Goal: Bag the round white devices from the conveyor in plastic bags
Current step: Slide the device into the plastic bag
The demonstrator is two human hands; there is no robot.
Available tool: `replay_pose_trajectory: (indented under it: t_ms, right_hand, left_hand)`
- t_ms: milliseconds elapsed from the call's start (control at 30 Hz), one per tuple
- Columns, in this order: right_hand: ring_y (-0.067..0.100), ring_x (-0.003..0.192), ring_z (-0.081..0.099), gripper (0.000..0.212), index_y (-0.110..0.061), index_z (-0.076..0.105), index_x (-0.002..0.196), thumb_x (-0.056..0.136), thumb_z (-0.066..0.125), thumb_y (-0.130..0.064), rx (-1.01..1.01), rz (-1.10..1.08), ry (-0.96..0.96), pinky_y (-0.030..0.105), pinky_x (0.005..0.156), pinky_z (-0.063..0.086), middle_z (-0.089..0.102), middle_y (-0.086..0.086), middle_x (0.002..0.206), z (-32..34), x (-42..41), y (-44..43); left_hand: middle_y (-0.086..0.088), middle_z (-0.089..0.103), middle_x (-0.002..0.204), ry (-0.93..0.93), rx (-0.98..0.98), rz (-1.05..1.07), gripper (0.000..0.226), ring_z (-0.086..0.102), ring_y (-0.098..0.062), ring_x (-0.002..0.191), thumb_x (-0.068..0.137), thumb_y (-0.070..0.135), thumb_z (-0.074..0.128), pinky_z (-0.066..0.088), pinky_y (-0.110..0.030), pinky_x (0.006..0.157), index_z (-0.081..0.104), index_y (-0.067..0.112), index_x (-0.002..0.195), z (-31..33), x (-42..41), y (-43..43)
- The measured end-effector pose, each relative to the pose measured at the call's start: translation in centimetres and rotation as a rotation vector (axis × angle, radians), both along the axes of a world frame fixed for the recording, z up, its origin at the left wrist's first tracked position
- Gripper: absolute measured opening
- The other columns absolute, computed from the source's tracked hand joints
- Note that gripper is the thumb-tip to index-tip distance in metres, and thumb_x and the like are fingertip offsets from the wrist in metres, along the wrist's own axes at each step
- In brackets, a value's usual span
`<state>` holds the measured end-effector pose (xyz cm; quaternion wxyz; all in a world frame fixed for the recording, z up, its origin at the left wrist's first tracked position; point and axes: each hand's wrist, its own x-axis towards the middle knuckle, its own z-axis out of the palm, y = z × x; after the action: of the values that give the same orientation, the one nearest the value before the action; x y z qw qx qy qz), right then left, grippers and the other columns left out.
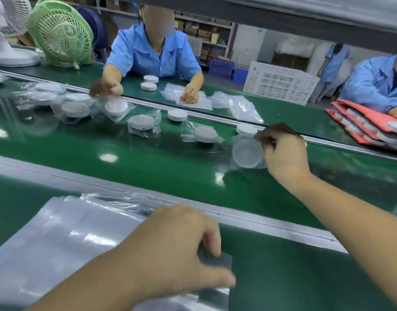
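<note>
Far left, on the far worktop (289, 113): white fan base (12, 57), green fan (60, 34) beside it.

Conveyor (148, 162), left end: a cluster of bagged devices (75, 108) is seen, crowded together, some blurred.

Near worktop (305, 277): a stack of plastic bags (58, 239) is laid flat against the conveyor's rail. The left hand (177, 250) is set on the stack's right edge; its fingers (214, 243) are curled down and a bag corner is pinched between them and the thumb. Motion blur there, so the grip is not fully sharp.

Across the conveyor, a person in a blue coat (152, 52) is seated. One of their hands is at a bagged device on the belt, the other on loose bags. Two bare devices are stacked in front of them.

Mid-belt: a bagged device (141, 122), then a bare round white device (177, 114) near the far rail, then another bagged one (205, 134) lying flat.

Right of that: a second bare device (246, 129) sits at the far rail. Just in front of it, the held device (247, 153) is already inside its bag and tilted up, face toward the camera. The bag's top edge is pinched by the right hand (285, 153), fingers pressed together.

Behind: white crate (280, 83). Far right: red trays (368, 124) loaded with devices, second blue-coated person (377, 84) leaning on them.
</note>
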<state>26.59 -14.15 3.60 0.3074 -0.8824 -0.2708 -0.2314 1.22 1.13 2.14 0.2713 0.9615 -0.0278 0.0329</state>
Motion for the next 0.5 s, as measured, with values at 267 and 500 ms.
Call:
replay_pose_trajectory:
  t_ms: [267, 500]
  right_hand:
    - [0.023, 0.102, 0.064, 0.026, -0.031, 0.069, 0.125, 0.103, 0.055, -0.031, -0.299, -0.011, 0.365, 0.024, 0.078, 0.047, 0.070, -0.001, 0.129, -4.0, 4.1, 0.1]
    - [0.041, 0.155, 0.015, 0.086, -0.044, 0.028, 0.155, 0.085, 0.013, -0.091, -0.730, -0.778, 0.472, 0.070, 0.118, 0.009, 0.023, 0.009, 0.169, -5.8, 6.0, -17.7]
  left_hand:
    - [0.020, 0.060, 0.129, 0.083, 0.299, -0.201, 0.034, 0.043, -0.011, 0.120, 0.095, 0.055, 0.052, 0.030, -0.038, 0.106, 0.067, 0.043, 0.123, -1.0, 0.9, -3.0]
    - [0.019, 0.061, 0.126, -0.074, 0.289, -0.173, 0.032, 0.044, -0.011, 0.113, 0.102, 0.042, 0.040, 0.036, -0.032, 0.101, 0.067, 0.033, 0.116, -2.7, 0.4, -3.3]
